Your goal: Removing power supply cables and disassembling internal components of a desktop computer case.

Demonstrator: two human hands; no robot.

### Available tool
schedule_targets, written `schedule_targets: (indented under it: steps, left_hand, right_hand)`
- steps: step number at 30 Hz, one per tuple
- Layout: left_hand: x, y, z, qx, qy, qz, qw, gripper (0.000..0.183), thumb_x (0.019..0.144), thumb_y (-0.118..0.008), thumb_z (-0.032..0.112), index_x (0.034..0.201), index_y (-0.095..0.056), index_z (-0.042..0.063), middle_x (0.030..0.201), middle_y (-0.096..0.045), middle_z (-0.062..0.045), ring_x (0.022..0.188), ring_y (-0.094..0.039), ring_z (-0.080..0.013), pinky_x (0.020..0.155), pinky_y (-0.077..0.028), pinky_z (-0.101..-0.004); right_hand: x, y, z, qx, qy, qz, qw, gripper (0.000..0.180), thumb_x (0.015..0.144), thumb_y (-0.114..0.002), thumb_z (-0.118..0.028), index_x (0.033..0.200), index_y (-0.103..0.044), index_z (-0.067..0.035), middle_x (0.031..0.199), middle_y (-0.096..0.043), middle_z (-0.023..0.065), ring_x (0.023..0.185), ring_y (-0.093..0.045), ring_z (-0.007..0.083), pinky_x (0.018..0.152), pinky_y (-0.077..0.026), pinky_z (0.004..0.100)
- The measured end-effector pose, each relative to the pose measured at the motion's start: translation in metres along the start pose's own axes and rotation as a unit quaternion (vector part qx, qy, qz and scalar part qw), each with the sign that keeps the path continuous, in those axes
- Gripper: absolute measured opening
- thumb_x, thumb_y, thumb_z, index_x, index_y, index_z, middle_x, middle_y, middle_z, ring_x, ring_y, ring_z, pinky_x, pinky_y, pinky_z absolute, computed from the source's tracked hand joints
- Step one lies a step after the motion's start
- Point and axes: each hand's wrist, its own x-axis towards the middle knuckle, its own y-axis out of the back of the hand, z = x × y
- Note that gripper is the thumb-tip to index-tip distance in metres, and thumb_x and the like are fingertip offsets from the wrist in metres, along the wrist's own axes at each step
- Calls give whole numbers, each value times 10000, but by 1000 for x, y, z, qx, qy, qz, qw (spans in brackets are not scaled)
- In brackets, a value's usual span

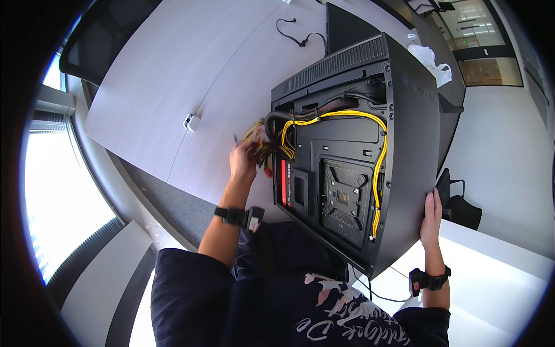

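Note:
In front of me stands a black computer case (414,130), its side panel off and the back of the motherboard tray (347,149) exposed. My left hand (245,160) is at the case's left edge, gripping a blurred bundle of multicoloured power supply cables (262,145). A yellow cable run (379,173) is tied along the tray's top and right side. Black sleeved cables (312,112) run above it. At the lower left sits the power supply (285,182), with a red label. My right hand (430,214) lies flat against the case's right outer face, fingers extended.
A pale table (173,86) with a seam spreads left. On it are a small white-and-black object (190,122), a black strap or cable (299,39) and a dark flat panel (347,26). A white plastic bag (429,60) lies behind the case. Black chairs (461,208) stand around.

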Motion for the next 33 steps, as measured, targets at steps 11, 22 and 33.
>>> schedule_targets:
  steps: [11,22,33]
  left_hand:
    - [-48,40,15,158,-47,-90,982,196,874,-529,13,1062,-477,-12,1043,-583,-112,905,-623,-185,806,-506,-275]
    - [11,-10,67,713,-202,-164,651,498,882,-517,445,1084,-641,6,934,-668,-159,900,-642,-281,808,-495,-349]
    - [1,-51,39,779,119,-186,587,663,748,-580,581,1111,-642,29,1068,-641,-201,970,-626,-317,837,-484,-382]
  right_hand:
    - [-2,-3,-9,7,32,7,999,542,982,-420,-396,1305,-449,38,1172,-565,107,1077,-491,174,962,-339,254]
    - [-4,-10,-16,2,11,42,999,629,968,-421,-444,1314,-412,82,1210,-542,139,1110,-481,197,996,-313,262]
    - [4,1,-1,18,18,4,1000,678,968,-429,-442,1369,-327,95,1337,-439,131,1216,-404,184,1049,-261,272]
